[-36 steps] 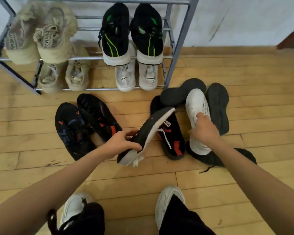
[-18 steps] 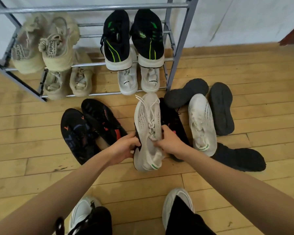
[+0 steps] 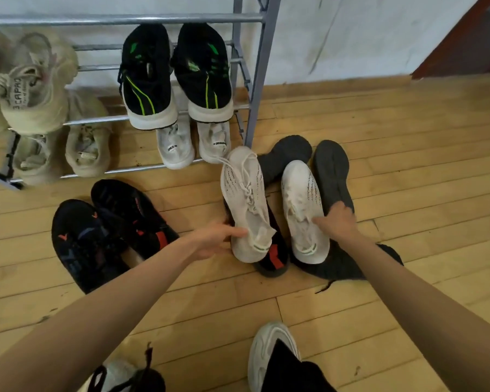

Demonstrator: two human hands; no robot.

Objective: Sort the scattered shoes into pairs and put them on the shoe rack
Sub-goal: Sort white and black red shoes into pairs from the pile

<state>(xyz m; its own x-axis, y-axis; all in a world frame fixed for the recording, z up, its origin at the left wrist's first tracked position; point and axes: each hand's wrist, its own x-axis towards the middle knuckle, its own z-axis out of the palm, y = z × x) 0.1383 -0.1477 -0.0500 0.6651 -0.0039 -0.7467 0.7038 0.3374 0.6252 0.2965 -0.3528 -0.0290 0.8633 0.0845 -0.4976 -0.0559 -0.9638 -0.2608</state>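
Shoes on the shoe rack [image 3: 125, 19] at far left and centre already in pairs: beige, black-and-green, white. On the floor just below, black pair [image 3: 108, 230] side by side, untouched.

Next along, left hand [image 3: 218, 239] gripping the heel end of one white knit shoe [image 3: 246, 199], thumb over the side, fingers beneath. Carried rightward since half a second ago, now tilted across a black-and-red shoe [image 3: 275, 258], toe near the rack post. No longer shared with the right hand [image 3: 337, 222].

Gone across instead to the second white shoe [image 3: 303, 205], just beside the first: thumb on its collar, fingers curled down the outer side, pinching the rim. Around these, dark grey shoes [image 3: 333, 171], soles up.

Meaning, probably: white pair matched, one shoe per hand, ready for lifting to a free rack bar; black and grey ones left to sort.
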